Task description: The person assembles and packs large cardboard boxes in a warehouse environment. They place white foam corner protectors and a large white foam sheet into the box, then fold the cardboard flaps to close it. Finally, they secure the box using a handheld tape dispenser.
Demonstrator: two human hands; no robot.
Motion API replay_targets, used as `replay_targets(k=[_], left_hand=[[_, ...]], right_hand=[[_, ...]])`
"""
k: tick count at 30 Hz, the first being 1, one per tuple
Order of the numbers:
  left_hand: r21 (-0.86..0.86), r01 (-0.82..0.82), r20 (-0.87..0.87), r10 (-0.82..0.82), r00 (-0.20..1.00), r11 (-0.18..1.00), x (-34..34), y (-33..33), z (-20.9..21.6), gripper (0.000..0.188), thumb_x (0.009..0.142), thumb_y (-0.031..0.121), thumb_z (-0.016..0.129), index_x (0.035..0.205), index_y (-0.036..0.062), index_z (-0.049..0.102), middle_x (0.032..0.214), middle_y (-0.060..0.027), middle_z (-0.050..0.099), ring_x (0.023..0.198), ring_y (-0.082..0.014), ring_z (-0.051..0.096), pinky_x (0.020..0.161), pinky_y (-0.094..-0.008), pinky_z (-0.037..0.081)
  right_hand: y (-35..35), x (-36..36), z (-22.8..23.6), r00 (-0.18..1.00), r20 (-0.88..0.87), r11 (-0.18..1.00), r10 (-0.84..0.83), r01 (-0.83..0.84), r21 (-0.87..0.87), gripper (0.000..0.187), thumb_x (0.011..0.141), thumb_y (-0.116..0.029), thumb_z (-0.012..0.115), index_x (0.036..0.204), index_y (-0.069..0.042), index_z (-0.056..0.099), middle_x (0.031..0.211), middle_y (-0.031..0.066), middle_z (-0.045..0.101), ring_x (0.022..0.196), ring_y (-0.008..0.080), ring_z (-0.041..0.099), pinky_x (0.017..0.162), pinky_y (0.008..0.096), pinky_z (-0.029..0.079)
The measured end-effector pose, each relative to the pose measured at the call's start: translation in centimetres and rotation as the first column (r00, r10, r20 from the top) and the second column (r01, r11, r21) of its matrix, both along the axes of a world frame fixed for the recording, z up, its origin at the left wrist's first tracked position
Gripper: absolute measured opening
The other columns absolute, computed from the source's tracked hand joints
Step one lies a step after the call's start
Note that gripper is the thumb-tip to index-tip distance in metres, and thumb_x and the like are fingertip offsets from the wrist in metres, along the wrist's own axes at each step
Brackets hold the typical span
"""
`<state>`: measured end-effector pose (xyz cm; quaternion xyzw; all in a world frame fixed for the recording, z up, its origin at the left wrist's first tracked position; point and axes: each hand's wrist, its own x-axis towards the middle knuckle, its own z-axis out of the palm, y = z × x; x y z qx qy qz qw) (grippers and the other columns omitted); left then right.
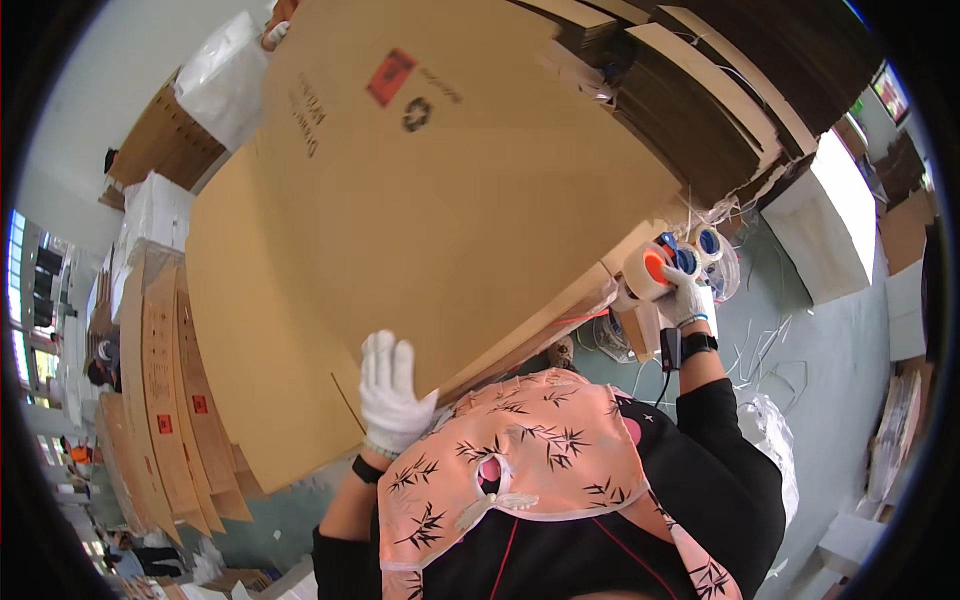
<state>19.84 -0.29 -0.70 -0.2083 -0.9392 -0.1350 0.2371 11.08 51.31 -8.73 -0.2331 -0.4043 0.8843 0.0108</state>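
Note:
A large flat cardboard sheet with dark printed marks and a red label spreads before me. My left hand, in a white glove, lies on its near edge with the fingers stretched out. At the sheet's right corner, my right hand, also gloved, is closed around a roll of packing tape with an orange core. Part of its grip is hidden. Beside it are more tape rolls with blue cores. At the sheet's far left corner, another person's gloved hand touches the edge.
Stacked cardboard rises at the far right, near a white box. Several cardboard sheets stand on the left. Loose strapping strips litter the green floor on the right. A black cable hangs by my right wrist.

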Motion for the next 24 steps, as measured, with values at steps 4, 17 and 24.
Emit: replay_targets(k=[4,17,24], left_hand=[[0.046,-0.362,0.003,0.362,0.932,0.931,3.9,-4.8,1.4,0.060,0.080,0.022,0.072,0.128,-0.0075,0.054,0.125,-0.0312,0.059,0.111,-0.0462,0.061,0.091,-0.0485,0.051],[0.546,-0.831,0.558,0.693,0.457,0.108,14.1,-11.2,7.7,0.061,0.101,0.043,0.052,0.137,-0.0057,0.045,0.128,-0.0209,0.060,0.106,-0.0303,0.063,0.086,-0.0424,0.054],[0.786,-0.464,0.612,0.413,0.674,-0.408,13.8,-7.8,11.7,0.068,0.099,0.055,0.051,0.143,0.0047,0.044,0.140,-0.0086,0.052,0.125,-0.0258,0.051,0.099,-0.0381,0.049]], right_hand=[[2.4,-6.4,-3.4,0.991,0.054,0.987,-0.125,0.119,0.106,0.030,0.084,-0.007,0.064,0.112,0.000,0.062,0.103,0.0119,0.067,0.091,0.0266,0.068,0.077,0.0440,0.061],[9.7,-21.1,-0.2,0.870,0.422,0.040,-0.256,-0.426,0.904,0.053,0.076,-0.027,0.066,0.121,0.001,0.060,0.118,0.0291,0.065,0.112,0.0407,0.063,0.097,0.0448,0.050],[4.0,-22.1,6.1,0.938,0.286,-0.344,-0.197,-0.339,0.876,0.054,0.085,-0.029,0.063,0.136,-0.014,0.049,0.127,0.0191,0.058,0.116,0.0390,0.059,0.093,0.0467,0.051]])
